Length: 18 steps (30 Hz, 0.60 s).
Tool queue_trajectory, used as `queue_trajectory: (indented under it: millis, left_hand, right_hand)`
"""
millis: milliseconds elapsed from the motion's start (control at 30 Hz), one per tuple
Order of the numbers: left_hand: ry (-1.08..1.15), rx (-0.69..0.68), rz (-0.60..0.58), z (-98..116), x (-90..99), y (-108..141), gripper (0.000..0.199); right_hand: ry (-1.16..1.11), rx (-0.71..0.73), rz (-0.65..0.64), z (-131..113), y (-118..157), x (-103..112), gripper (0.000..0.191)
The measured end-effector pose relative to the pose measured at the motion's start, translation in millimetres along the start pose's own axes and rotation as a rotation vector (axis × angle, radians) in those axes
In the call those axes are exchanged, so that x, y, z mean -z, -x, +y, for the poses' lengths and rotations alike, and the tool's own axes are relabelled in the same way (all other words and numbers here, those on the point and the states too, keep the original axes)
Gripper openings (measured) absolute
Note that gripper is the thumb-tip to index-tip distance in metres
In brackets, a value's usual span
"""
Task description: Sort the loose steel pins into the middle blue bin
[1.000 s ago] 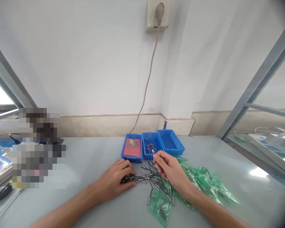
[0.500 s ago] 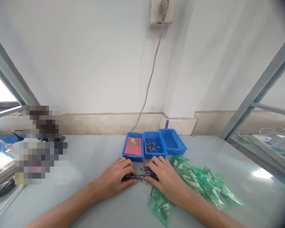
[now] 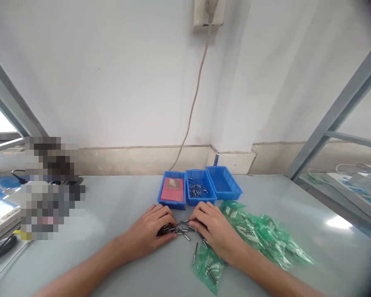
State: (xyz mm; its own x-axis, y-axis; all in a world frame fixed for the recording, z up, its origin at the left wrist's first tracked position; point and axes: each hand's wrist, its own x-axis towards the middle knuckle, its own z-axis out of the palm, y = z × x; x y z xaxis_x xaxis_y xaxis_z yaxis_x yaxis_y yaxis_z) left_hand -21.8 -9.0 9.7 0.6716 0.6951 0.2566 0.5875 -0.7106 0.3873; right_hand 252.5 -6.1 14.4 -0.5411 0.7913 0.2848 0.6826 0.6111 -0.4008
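My left hand (image 3: 157, 226) curls around a bunch of small dark-and-silver metal pins (image 3: 167, 229) on the table. Opposite it, my right hand (image 3: 212, 227) is bent with its fingertips together at the right end of the scattered pins; its palm side is hidden. Several loose pins (image 3: 184, 230) lie between both hands. Below my right hand is a small green plastic bag (image 3: 207, 270) with pins inside, and a single pin (image 3: 195, 253) rests by its left edge. Larger green bags of pins (image 3: 259, 235) lie to the right of that hand.
Behind my hands stand three blue bins: one with a pink sheet (image 3: 172, 190) and a small clear packet, a middle bin (image 3: 207, 201) with loose pins, and a right bin (image 3: 224, 183). A cable (image 3: 193, 103) hangs from a wall socket. At far left, a mouse (image 3: 1, 247) and a person, blurred.
My right hand's fingers have drawn in closer together, and fewer pins show beside them. The pins between the hands are more spread out. My left hand stays nearly still around its bunch.
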Motion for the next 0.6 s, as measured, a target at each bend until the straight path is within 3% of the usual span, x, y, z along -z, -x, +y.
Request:
queue_trajectory:
  millis: [433, 600]
  left_hand:
    - [-0.009, -0.033, 0.013, -2.0, -1.9, 0.3, 0.022]
    - [-0.035, -0.064, -0.009, -1.4, 1.1, -0.5, 0.026]
  right_hand:
    - [-0.263, -0.121, 0.194, 0.3, -1.2, 4.3, 0.015]
    - [-0.305, -0.088, 0.295, 0.6, -1.2, 5.1, 0.014]
